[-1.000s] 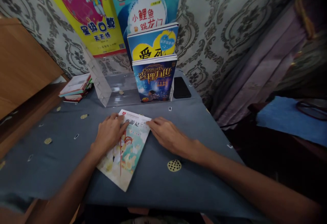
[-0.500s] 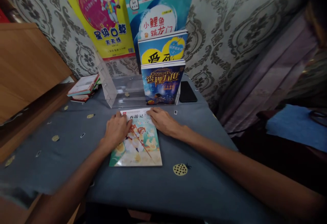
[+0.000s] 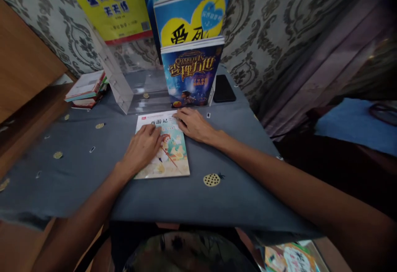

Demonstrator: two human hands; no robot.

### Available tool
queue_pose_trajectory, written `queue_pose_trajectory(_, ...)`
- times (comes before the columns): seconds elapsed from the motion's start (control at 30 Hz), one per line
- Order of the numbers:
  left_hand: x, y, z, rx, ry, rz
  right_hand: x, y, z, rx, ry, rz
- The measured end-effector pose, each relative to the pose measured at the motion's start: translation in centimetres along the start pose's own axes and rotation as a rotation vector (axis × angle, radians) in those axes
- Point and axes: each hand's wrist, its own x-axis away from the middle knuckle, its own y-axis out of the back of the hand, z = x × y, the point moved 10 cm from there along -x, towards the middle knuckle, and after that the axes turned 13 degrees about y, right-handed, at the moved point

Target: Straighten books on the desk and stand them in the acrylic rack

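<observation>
A thin paperback book (image 3: pixel 172 166) with an illustrated cover lies closed on the cloth-covered table. My left hand (image 3: pixel 143 143) rests flat across the left half of its cover, fingers stretched out. At the upper right corner, my right hand (image 3: pixel 195 124) lies with its fingertips on the book's edge and the palm over the cloth. Just behind the book stands a clear acrylic rack (image 3: pixel 119 92). A dark blue book (image 3: pixel 192 77) stands in its front tier on the right, with a blue-and-yellow book (image 3: pixel 186 17) behind it.
A yellow workbook (image 3: pixel 124 15) stands at the rack's left. Beside the rack lies a black phone (image 3: pixel 224 89). Several stacked books (image 3: pixel 85 88) sit at the left, near a wooden cabinet (image 3: pixel 27 57). Blue fabric (image 3: pixel 350 125) is on the right; more books (image 3: pixel 288 257) show below the table edge.
My left hand has moved from the book's upper left edge down onto the cover. My right hand stays at the upper right corner. The view has tilted downward.
</observation>
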Motion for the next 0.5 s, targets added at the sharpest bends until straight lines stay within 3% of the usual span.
queue_pose_trajectory(0.27,6.3,1.2,-5.1,0.114,-0.360,0.036,0.3,-0.1,-0.1,-0.020,0.001,-0.026)
queue_pose_trajectory(0.5,7.5,1.0,-5.6,0.061,-0.366,-0.073,0.8,0.2,0.7,-0.068,0.026,-0.095)
